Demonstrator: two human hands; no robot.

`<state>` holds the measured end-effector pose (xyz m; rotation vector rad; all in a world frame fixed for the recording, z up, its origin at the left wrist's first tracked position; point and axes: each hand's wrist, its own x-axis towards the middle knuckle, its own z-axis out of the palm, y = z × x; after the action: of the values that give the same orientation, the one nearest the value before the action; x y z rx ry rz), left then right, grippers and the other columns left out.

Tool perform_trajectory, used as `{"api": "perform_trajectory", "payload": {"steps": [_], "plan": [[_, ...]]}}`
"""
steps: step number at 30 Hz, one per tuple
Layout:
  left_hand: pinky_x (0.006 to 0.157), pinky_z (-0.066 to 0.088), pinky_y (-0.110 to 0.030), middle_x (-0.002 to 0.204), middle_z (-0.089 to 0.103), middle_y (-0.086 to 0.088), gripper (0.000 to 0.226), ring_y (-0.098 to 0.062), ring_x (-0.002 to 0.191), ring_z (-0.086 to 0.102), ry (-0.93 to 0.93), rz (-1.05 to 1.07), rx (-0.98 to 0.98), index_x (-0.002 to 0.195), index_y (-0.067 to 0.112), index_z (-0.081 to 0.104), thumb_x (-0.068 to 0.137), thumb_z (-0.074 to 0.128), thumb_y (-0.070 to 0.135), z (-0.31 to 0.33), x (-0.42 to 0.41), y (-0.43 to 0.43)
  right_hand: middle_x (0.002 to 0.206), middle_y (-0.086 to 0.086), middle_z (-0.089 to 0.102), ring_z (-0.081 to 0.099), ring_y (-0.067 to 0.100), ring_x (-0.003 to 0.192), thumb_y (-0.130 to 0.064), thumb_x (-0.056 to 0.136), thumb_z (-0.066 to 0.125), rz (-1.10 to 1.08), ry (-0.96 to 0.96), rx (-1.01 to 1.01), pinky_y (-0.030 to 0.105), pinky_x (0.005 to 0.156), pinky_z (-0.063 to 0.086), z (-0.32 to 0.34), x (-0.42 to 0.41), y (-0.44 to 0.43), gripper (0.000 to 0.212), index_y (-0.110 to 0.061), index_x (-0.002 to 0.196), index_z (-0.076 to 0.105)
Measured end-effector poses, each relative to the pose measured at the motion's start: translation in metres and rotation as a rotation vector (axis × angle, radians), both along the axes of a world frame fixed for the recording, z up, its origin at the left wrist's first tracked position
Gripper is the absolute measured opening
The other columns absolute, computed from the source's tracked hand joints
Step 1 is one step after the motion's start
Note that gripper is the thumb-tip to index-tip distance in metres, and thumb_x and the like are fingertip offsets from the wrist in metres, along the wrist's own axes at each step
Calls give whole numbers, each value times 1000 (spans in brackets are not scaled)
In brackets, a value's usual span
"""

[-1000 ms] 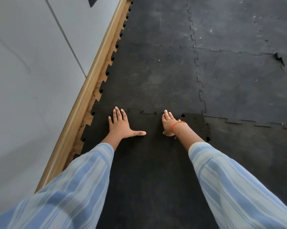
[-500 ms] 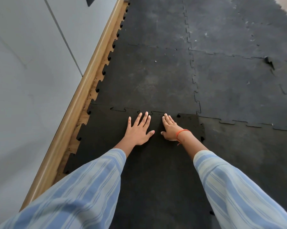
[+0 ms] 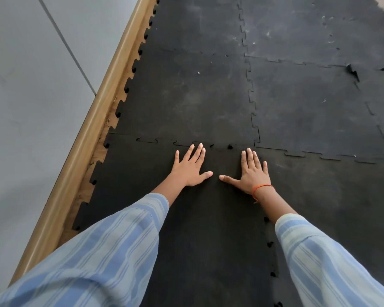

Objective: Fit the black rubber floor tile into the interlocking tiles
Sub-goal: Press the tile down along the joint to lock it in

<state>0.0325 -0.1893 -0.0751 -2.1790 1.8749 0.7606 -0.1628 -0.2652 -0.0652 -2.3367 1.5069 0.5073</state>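
— Black rubber floor tile (image 3: 208, 218), where is it?

— It lies flat on the floor under both my hands, near me, in the column that runs along the wooden skirting board (image 3: 80, 156) on the left. Its far edge meets the interlocking tiles (image 3: 186, 96) already laid beyond it.

— And that far seam?

— On its left part the tabs look seated, with only thin outlines showing. Just ahead of my fingers, between my two hands, a small dark hole (image 3: 230, 147) shows in the joint. Along the tile's right edge I see a row of small dark notches against the dusty bare floor (image 3: 330, 196).

— What is your grip doing?

— My left hand (image 3: 190, 168) is spread wide, palm down, fingers splayed and pointing at the seam, fingertips just short of it. My right hand (image 3: 251, 173) is the same, flat and fanned out near the tile's far right corner, with an orange thread (image 3: 261, 187) around its wrist. Neither grip has hold of anything; both only lie on the rubber. The thumbs point at each other, close but apart.

— Anything else in view?

— My striped blue sleeves (image 3: 111, 251), a grey wall (image 3: 31, 85) on the left, and one lifted tile corner (image 3: 352, 70) far right.
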Motion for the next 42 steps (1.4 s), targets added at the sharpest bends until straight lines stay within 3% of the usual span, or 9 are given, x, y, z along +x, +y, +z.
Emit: {"api": "perform_trajectory", "payload": {"steps": [4, 11, 15, 18, 23, 32, 42], "plan": [[113, -9, -59, 156, -29, 5, 85, -21, 145, -23, 1, 5, 34, 150, 18, -18, 93, 25, 65, 3, -4, -5, 160, 1, -18, -16, 20, 147, -90, 57, 48, 8, 88, 89, 52, 119, 1, 14, 12, -26, 135, -16, 151, -14], [112, -10, -60, 155, -32, 5, 85, -21, 144, -25, 3, 7, 46, 149, 19, -20, 93, 23, 66, -2, -2, -6, 159, 3, -23, -19, 26, 146, -88, 70, 33, 79, 90, 60, 53, 118, -3, 1, 6, -10, 113, -25, 150, -16], [113, -9, -59, 155, -32, 6, 85, -21, 144, -25, 7, 5, 64, 149, 19, -20, 93, 24, 66, 1, -2, -6, 158, 2, -26, -21, 24, 146, -83, 71, 44, 53, 115, 189, 50, 119, -4, 14, 12, -24, 115, -24, 149, -17], [115, -6, -57, 157, -28, 3, 84, -22, 145, -21, -5, 15, 34, 150, 18, -18, 94, 25, 63, 2, -5, -6, 158, 8, -23, -20, 23, 146, -79, 79, 35, -25, 16, 80, 44, 120, -5, 8, 3, 0, 108, -13, 150, -14], [116, -7, -50, 160, -20, 0, 74, -17, 146, -16, -52, 29, -185, 150, 16, -14, 97, 15, 59, -19, -26, 27, 158, 11, -21, -20, 21, 146, -73, 87, 15, -210, -107, -178, 39, 119, -11, -18, -26, 66, 96, -5, 148, -15], [117, -6, -47, 161, -14, -1, 72, -17, 148, -11, -61, 38, -258, 152, 16, -8, 97, 16, 57, -25, -35, 43, 159, 9, -21, -20, 21, 146, -65, 91, 26, -161, -107, -25, 39, 120, -5, -12, -35, 44, 92, -6, 149, -13], [118, -7, -44, 160, -16, 0, 71, -16, 147, -12, -85, 19, -293, 150, 17, -13, 97, 13, 56, -31, -38, 52, 158, 8, -23, -20, 20, 146, -64, 93, 23, -146, -131, -44, 37, 119, -6, -16, -46, 59, 89, -6, 148, -15]]}}
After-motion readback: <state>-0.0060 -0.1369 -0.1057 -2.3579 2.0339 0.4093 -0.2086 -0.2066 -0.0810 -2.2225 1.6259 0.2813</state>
